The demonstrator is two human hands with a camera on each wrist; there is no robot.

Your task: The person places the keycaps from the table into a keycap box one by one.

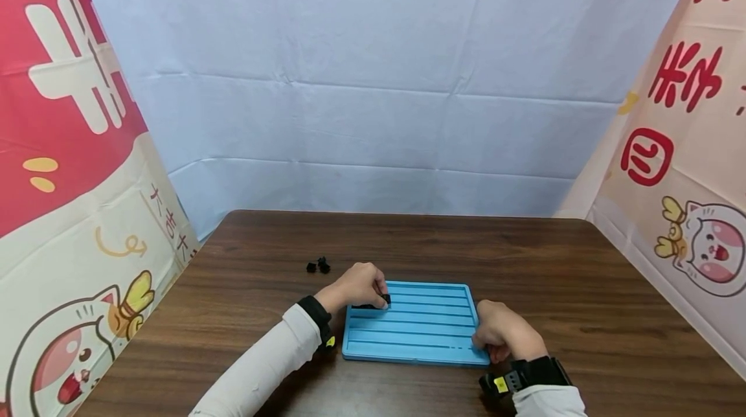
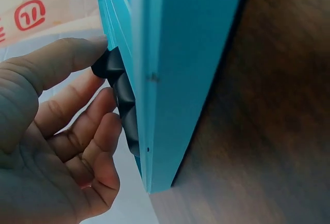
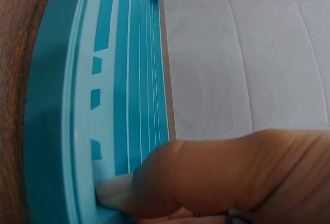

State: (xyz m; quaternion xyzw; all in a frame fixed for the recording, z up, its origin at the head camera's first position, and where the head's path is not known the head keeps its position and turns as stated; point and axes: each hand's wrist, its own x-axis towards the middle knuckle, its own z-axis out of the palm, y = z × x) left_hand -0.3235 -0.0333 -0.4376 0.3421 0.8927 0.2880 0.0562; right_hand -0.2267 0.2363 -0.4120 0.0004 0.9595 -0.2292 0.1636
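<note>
My left hand (image 1: pixel 360 285) is over the upper left of a ridged light-blue tray (image 1: pixel 416 327). In the left wrist view, its thumb and index finger pinch a small black keycap (image 2: pixel 107 65) at the end of a short row of black keycaps (image 2: pixel 125 97) just inside the tray wall. The other fingers curl loosely beside that row. My right hand (image 1: pixel 506 331) grips the tray's lower right corner. In the right wrist view its thumb (image 3: pixel 154 182) presses on the tray's inner face, while the other fingers are mostly hidden below.
A few loose black pieces (image 1: pixel 318 266) lie on the brown wooden table (image 1: pixel 262 242), beyond the tray's left end. Behind the table hangs a pale cloth (image 1: pixel 373 80), and printed banners (image 1: pixel 676 223) flank both sides.
</note>
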